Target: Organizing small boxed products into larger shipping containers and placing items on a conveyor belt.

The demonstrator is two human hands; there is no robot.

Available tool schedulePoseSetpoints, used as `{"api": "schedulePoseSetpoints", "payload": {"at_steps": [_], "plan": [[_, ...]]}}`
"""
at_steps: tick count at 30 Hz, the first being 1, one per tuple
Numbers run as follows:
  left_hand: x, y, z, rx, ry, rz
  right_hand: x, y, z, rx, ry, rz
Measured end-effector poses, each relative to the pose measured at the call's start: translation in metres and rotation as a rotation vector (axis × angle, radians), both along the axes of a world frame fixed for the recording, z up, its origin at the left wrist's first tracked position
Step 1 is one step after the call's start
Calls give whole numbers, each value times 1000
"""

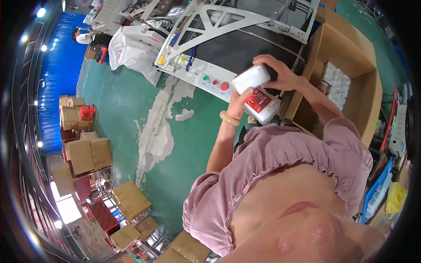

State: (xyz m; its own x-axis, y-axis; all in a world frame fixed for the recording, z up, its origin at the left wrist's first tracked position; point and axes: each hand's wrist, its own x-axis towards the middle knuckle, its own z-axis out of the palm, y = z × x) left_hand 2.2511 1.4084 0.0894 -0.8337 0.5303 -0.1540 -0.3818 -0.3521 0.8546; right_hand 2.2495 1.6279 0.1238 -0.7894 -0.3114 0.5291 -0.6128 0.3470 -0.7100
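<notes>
Both hands are closed on small packages at the edge of a machine. From the left side, the left hand (239, 100) comes up with a pale bangle (230, 118) on the wrist; its fingers are wrapped around the near end of a white wrapped pack (251, 78), and its palm side seems to lie against a second white box with a red label (262, 105) just below. I cannot tell clearly which of the two it presses more, because the hand covers the place where they meet. The right hand (280, 72) is curled over the far end of the white wrapped pack, fingers bent down on its top, so the pack is held between the two hands, tilted, above the labelled box. The fingertips of the right hand are hidden behind the pack.

Under the hands is the white control panel (210, 79) of the machine, with three round buttons: one green, one small red and one bigger red. The black belt (245, 48) behind it is partly cut off by a white metal frame (219, 22).

To the right stands one large open cardboard carton (351, 57) with many small white boxes (335, 85) stacked inside; their number is hard to count. Far left, several closed brown cartons (90, 153) stand on the green floor (127, 114)
</notes>
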Motion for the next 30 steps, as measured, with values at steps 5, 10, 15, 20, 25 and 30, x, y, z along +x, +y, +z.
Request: {"api": "schedulePoseSetpoints", "payload": {"at_steps": [5,10,15,20,25,30], "plan": [[15,-16,-11,-155,-141,180,-59,66,-89,-745,-632,-533],[24,-41,-28,-112,-200,308,-88,154,-156,-395,-855,-1467],[22,-46,-29,-117,-200,355,-103,178,-173,-403,-1218,-1305],[19,-36,-29,-98,-207,289,-100,194,-179,-285,-1219,-1162],[13,-37,-26,-106,-289,274,-49,71,-135,-399,-567,-374],[5,-23,-38,-42,-348,151,45,-18,-16,196,-11,31]]}}
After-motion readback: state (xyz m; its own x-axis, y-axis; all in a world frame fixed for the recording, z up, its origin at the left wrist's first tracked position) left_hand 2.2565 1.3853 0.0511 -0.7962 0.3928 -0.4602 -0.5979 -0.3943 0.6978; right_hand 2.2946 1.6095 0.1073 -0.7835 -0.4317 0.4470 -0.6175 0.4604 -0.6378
